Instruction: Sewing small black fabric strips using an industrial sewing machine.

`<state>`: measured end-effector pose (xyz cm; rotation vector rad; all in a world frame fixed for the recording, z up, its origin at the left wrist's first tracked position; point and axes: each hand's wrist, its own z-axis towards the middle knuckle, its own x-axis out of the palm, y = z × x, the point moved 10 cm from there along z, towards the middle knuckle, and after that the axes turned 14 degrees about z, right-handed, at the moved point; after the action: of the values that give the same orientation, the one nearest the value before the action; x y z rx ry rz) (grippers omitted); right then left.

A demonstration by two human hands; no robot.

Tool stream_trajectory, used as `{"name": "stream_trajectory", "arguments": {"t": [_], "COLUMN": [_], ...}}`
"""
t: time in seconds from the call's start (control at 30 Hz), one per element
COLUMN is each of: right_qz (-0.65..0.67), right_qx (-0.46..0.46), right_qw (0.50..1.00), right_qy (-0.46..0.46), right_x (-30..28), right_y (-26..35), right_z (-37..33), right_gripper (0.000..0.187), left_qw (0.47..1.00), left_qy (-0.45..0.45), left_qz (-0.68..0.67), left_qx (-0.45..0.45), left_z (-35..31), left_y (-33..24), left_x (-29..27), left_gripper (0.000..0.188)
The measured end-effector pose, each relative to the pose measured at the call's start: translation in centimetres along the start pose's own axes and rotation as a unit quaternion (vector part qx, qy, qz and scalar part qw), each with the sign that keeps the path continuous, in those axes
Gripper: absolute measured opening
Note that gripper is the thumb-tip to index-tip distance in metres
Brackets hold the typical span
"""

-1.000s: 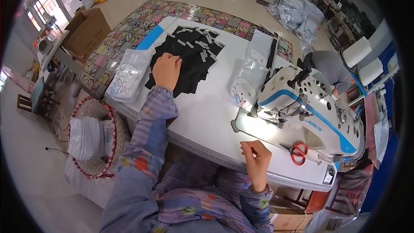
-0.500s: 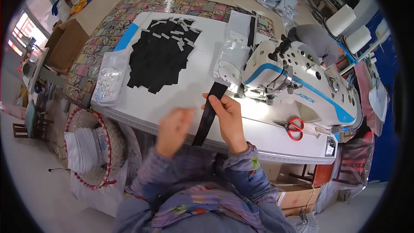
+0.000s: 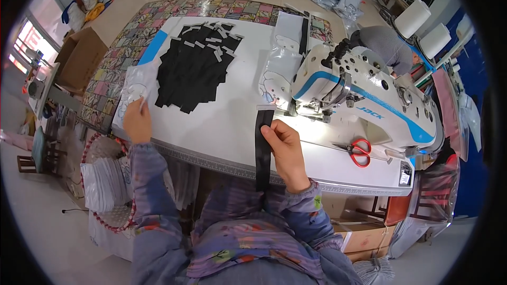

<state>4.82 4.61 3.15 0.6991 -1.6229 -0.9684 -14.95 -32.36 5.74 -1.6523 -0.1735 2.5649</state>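
Observation:
My right hand [image 3: 288, 150] pinches a black strip [image 3: 262, 148] between thumb and fingers, near its upper part. The strip hangs down over the table's front edge, and a pale grey tab crosses its top end. My left hand [image 3: 138, 122] is at the stack of white printed pieces [image 3: 127, 87] on the table's left side, its fingers closed at the near part of the top piece. A large pile of black strips [image 3: 193, 76] with pale tabs lies between that stack and the sewing machine [image 3: 364, 95].
Red-handled scissors [image 3: 360, 153] lie below the machine's arm. More white printed pieces [image 3: 275, 82] lie left of the needle area. A basket with a red-wrapped rim [image 3: 132, 211] holds folded white pieces at the lower left. Behind the machine, a person in grey [image 3: 383, 45] bends down.
My left hand has moved from near the strip to the white stack at the left. My right hand keeps the black strip, which now hangs more upright.

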Motion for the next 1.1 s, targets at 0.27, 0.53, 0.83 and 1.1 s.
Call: {"name": "stream_trajectory", "arguments": {"t": [0.27,0.53,0.83,1.1], "right_qz": [0.172,0.000,0.018,-0.132], "right_qx": [-0.019,-0.141,-0.168,-0.181], "right_qw": [0.985,0.979,0.973,0.961], "right_qy": [0.021,-0.148,-0.158,-0.163], "right_x": [1.7,-3.0,-1.9,-3.8], "right_y": [-0.7,3.5,4.5,4.3], "right_z": [0.0,-3.8,-6.0,-6.0], "right_gripper": [0.013,0.024,0.026,0.027], "left_qw": [0.925,0.821,0.885,0.851], "left_qy": [0.064,0.270,0.061,0.169], "left_qz": [-0.117,-0.271,-0.283,-0.375], "left_qx": [0.357,0.425,0.364,0.327], "left_z": [-18.4,-19.8,-12.1,-12.3], "left_y": [-22.3,-26.8,-30.1,-31.0], "left_x": [-6.6,-10.3,-12.0,-6.9], "left_gripper": [0.018,0.023,0.015,0.007]}}
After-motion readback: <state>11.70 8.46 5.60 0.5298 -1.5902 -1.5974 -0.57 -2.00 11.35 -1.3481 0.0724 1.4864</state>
